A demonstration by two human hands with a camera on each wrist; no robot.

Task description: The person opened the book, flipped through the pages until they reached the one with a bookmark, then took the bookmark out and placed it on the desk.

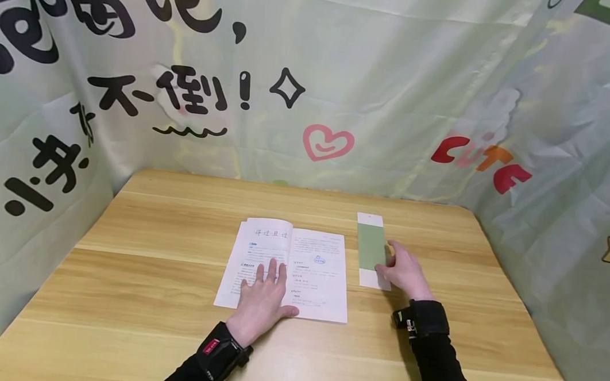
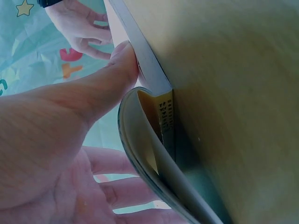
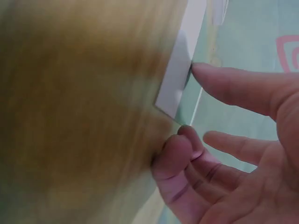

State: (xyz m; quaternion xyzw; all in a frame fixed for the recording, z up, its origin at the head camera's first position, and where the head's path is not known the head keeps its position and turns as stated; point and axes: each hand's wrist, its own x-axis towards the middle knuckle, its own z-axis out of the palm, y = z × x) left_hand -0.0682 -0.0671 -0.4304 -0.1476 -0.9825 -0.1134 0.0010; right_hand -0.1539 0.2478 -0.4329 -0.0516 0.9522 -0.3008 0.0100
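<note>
An open book [image 1: 318, 277] with printed pages lies on the wooden table. Spread over its lower left page and centre fold, my left hand [image 1: 261, 303] rests with straight fingers, its thumb [image 2: 122, 58] at the book's lower edge. In the left wrist view, the left part of the book [image 2: 163, 121] curves up beside the spine. To the right lies a long flat green strip with white ends [image 1: 371, 248]. My right hand [image 1: 406, 273] is at its lower right side: the thumb [image 3: 210, 77] touches the strip's surface, and the bent fingers [image 3: 173, 156] are at its edge, apart from the thumb.
The wooden table [image 1: 141, 251] reaches back to a pale printed cloth [image 1: 394, 74] that hangs behind it and along both sides. Each wrist wears a black strap with a camera, the right one [image 1: 422, 320] close to the table surface.
</note>
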